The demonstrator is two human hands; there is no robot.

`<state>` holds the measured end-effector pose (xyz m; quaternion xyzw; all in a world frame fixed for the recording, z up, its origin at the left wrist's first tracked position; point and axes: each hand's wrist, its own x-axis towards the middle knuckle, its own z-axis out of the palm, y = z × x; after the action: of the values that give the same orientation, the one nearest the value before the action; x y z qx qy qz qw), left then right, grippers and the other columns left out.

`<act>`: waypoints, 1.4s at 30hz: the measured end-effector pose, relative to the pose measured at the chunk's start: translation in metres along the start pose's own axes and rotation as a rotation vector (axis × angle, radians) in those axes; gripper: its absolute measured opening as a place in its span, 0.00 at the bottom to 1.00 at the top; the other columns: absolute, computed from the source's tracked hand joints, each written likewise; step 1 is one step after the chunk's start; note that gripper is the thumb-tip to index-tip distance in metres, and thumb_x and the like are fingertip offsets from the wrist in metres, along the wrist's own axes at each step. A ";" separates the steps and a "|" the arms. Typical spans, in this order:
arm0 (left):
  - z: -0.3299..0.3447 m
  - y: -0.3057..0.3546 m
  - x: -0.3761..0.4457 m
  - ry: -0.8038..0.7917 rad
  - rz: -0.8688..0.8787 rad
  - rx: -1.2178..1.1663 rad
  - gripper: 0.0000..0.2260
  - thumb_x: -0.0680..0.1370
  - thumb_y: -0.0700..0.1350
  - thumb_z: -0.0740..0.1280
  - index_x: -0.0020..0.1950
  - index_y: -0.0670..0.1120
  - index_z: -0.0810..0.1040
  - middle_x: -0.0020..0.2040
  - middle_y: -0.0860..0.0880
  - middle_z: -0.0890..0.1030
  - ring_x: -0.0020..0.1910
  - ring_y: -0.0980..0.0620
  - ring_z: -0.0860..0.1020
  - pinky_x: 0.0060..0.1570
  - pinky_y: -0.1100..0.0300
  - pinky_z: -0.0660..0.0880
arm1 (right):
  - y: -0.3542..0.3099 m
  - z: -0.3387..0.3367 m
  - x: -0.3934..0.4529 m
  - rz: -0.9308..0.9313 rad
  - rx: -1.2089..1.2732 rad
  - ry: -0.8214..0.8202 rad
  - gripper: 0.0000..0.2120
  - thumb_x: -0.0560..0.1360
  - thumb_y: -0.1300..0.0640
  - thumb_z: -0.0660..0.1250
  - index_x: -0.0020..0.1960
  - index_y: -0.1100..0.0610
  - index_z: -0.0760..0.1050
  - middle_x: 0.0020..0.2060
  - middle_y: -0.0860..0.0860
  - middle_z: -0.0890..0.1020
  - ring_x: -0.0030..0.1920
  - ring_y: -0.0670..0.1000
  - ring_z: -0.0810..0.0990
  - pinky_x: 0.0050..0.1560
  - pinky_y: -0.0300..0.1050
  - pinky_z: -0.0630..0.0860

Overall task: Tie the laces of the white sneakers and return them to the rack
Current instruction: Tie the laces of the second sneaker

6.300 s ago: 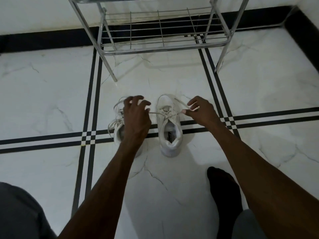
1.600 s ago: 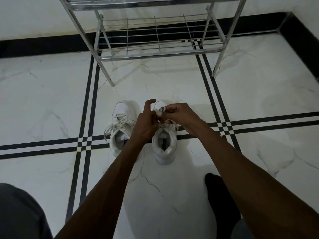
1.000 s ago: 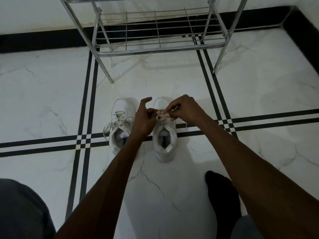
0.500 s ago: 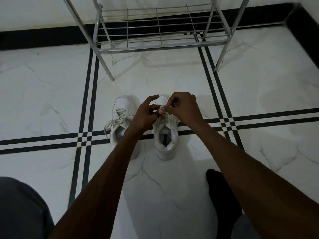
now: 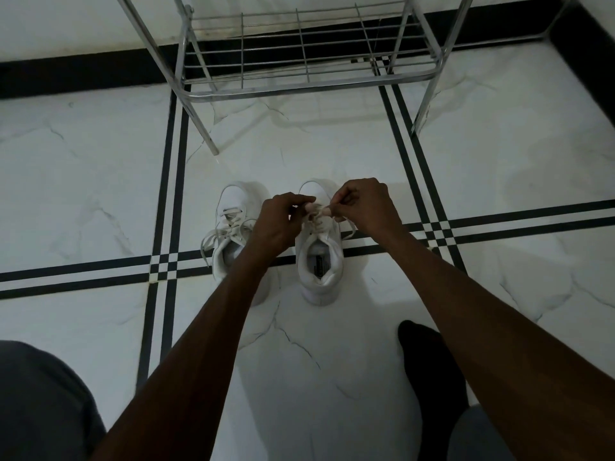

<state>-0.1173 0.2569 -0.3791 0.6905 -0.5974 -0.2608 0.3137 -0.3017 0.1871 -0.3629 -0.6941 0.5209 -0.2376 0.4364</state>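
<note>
Head view looks down at a white marble floor [image 5: 332,377] crossed by black double stripes. At the centre of the frame two white sneakers stand side by side, toes pointing toward the top of the picture. The right sneaker [image 5: 320,261] sits just right of centre, and both hands meet over its tongue. The left hand [image 5: 278,224] and the right hand [image 5: 364,207] each pinch a strand of that shoe's laces [image 5: 316,212] between thumb and fingers [image 5: 301,200], the fingertips nearly touching one another above the eyelets. One loose end trails off the shoe's right side under the right wrist.

The left sneaker [image 5: 234,227] stands just beside it, left of centre, partly covered by the left forearm; its laces [image 5: 216,232] lie slack and spread over the upper, one end hanging down to the floor on its left.

A metal rack [image 5: 309,84] stands at the top of the frame, well apart from the shoes, its lowest wire shelf bare. A foot in a black sock [image 5: 429,377] rests on the floor at lower right, and a grey-clad knee fills the lower left corner.
</note>
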 end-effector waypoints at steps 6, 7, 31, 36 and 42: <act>-0.011 -0.011 -0.011 -0.013 -0.009 0.108 0.10 0.76 0.36 0.72 0.57 0.38 0.86 0.49 0.38 0.86 0.48 0.40 0.84 0.58 0.46 0.79 | 0.027 -0.018 -0.002 0.094 0.001 0.068 0.09 0.69 0.62 0.80 0.40 0.64 0.81 0.33 0.55 0.85 0.29 0.46 0.85 0.32 0.38 0.82; -0.014 -0.016 -0.012 -0.024 -0.017 0.156 0.10 0.75 0.40 0.74 0.54 0.38 0.87 0.47 0.38 0.86 0.46 0.40 0.84 0.61 0.43 0.77 | 0.035 -0.022 -0.003 0.126 -0.015 0.075 0.08 0.70 0.63 0.79 0.40 0.64 0.81 0.32 0.55 0.85 0.28 0.44 0.84 0.31 0.37 0.81; -0.008 -0.022 -0.042 -0.031 -0.101 0.744 0.08 0.75 0.42 0.69 0.43 0.49 0.88 0.38 0.49 0.82 0.45 0.48 0.82 0.81 0.42 0.41 | 0.072 -0.010 -0.008 0.424 -0.379 0.137 0.16 0.64 0.49 0.82 0.41 0.61 0.86 0.42 0.58 0.87 0.45 0.56 0.86 0.49 0.46 0.82; -0.009 -0.006 -0.048 -0.017 -0.205 0.769 0.08 0.74 0.42 0.69 0.46 0.50 0.87 0.42 0.48 0.85 0.56 0.43 0.77 0.70 0.38 0.58 | 0.066 -0.014 -0.009 0.467 -0.318 0.031 0.19 0.67 0.48 0.80 0.43 0.65 0.84 0.38 0.59 0.87 0.42 0.58 0.87 0.49 0.51 0.84; 0.003 -0.004 -0.058 0.052 -0.141 0.481 0.10 0.78 0.40 0.65 0.56 0.40 0.83 0.47 0.40 0.86 0.50 0.38 0.81 0.55 0.48 0.75 | 0.038 -0.017 -0.026 0.595 0.209 -0.432 0.28 0.71 0.47 0.78 0.64 0.59 0.74 0.55 0.59 0.84 0.54 0.55 0.84 0.52 0.57 0.84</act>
<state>-0.1260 0.3138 -0.3850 0.7916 -0.5845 -0.1145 0.1364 -0.3438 0.2023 -0.3839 -0.4983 0.5688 -0.0005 0.6544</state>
